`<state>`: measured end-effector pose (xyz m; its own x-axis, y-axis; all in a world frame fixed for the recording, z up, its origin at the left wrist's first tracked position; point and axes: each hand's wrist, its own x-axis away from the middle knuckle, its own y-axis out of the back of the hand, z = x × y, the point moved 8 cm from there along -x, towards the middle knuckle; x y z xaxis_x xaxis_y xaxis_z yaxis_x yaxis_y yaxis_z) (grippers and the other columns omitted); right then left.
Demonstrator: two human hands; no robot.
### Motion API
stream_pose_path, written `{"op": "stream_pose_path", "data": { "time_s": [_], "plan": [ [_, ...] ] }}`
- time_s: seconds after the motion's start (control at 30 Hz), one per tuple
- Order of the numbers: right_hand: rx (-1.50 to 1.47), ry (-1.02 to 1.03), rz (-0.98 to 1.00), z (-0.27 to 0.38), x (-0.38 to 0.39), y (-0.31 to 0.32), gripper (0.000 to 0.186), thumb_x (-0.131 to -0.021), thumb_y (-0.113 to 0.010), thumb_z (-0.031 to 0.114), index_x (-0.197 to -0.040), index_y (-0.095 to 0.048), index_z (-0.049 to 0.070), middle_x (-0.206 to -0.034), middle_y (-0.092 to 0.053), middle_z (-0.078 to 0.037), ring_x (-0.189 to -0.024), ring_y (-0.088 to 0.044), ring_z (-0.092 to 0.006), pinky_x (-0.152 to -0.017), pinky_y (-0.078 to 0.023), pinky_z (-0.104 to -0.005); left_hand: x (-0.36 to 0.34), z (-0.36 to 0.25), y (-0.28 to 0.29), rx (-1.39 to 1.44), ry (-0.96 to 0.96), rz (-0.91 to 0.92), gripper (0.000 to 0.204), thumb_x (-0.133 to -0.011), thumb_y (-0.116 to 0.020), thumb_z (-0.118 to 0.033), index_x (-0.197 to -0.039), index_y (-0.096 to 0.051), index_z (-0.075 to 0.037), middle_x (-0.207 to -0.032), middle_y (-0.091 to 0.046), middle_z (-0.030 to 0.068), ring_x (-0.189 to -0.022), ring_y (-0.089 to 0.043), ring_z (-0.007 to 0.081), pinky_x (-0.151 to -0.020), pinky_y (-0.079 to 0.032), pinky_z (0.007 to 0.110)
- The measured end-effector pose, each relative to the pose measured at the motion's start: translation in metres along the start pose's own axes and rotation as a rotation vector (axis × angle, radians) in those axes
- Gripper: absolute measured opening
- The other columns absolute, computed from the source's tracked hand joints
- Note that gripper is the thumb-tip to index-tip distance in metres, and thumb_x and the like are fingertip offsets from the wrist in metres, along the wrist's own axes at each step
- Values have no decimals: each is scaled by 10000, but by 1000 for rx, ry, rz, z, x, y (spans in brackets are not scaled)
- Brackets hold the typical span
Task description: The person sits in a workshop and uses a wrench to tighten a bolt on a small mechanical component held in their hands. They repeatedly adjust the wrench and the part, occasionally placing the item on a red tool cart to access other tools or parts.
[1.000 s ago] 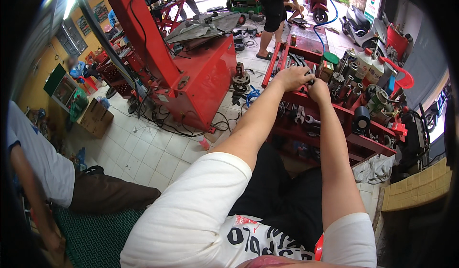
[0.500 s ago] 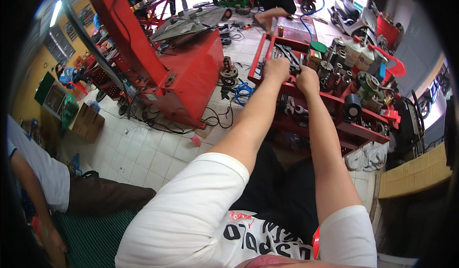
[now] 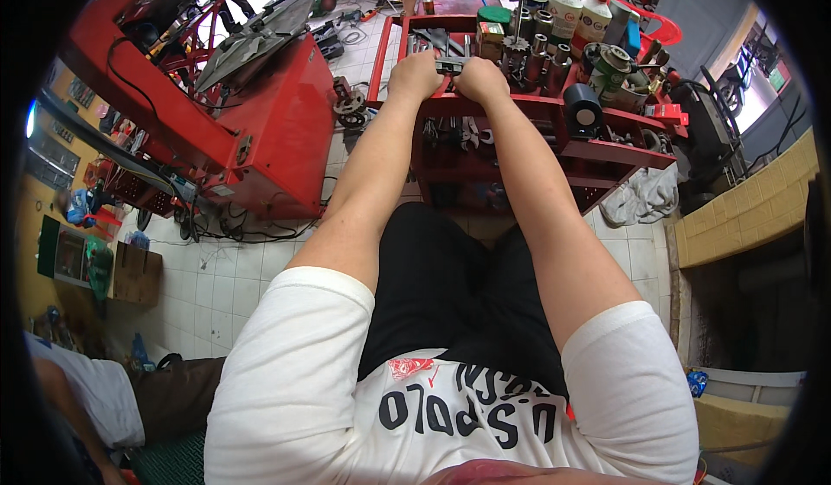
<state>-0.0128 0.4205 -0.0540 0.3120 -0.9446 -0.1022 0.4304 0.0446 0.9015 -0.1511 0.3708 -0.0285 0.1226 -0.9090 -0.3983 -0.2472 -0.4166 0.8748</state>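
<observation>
A red tire-changing machine (image 3: 260, 113) is seen left of a red tool cart (image 3: 554, 130), at whose top shelf's front edge a small metal tool (image 3: 452, 66) is gripped between the clenched left hand (image 3: 414, 76) and right hand (image 3: 481, 80).

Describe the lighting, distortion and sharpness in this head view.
Head view: strong fisheye, so the red tool cart and the floor tiles bow toward a black circular rim; daylight blows out the top edge near the doorway, while the lower left and right corners fall dark; the left hand and right hand are fairly sharp, and small parts on the shelves smear together.
</observation>
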Motion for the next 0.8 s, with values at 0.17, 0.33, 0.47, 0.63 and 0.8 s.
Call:
{"op": "stream_pose_path", "data": {
  "time_s": [0.17,0.33,0.47,0.63,0.8],
  "plan": [
    [8,6,-26,0,2,2,355,-888,-711,287,-1155,-771,62,-1200,-751,-193,-1122,-724,-368,-984,-577,-471,-1,2,-2,1,23,16,311,-849,-737,-256,-1090,-705,-62,-1006,-759,212,-994,-735,392,-899,-578,516],
    [4,28,-55,-1,-1,2,353,-883,-716,287,-1148,-774,60,-1189,-751,-203,-1114,-726,-375,-979,-577,-472,-2,1,-3,-44,55,68,388,-874,-693,-254,-1243,-727,-140,-1091,-765,183,-1030,-743,360,-922,-587,483],
    [28,58,-99,4,7,9,334,-877,-722,287,-1121,-782,68,-1160,-758,-199,-1088,-730,-381,-956,-581,-481,3,1,-4,-53,54,52,401,-858,-723,-269,-1238,-731,-140,-1085,-768,181,-1026,-745,358,-914,-591,485],
    [41,110,-165,11,17,12,295,-877,-716,276,-1079,-793,75,-1121,-767,-192,-1064,-736,-378,-931,-586,-483,1,10,-7,-47,51,12,392,-834,-759,-294,-1188,-735,-127,-1067,-771,183,-1023,-746,364,-915,-592,486],
    [33,82,-136,10,17,13,286,-886,-705,271,-1076,-791,75,-1127,-768,-182,-1068,-736,-372,-936,-587,-478,3,8,-5,-26,57,11,364,-835,-753,-294,-1158,-738,-126,-1068,-770,184,-1026,-742,371,-918,-589,490]
  ]
}}
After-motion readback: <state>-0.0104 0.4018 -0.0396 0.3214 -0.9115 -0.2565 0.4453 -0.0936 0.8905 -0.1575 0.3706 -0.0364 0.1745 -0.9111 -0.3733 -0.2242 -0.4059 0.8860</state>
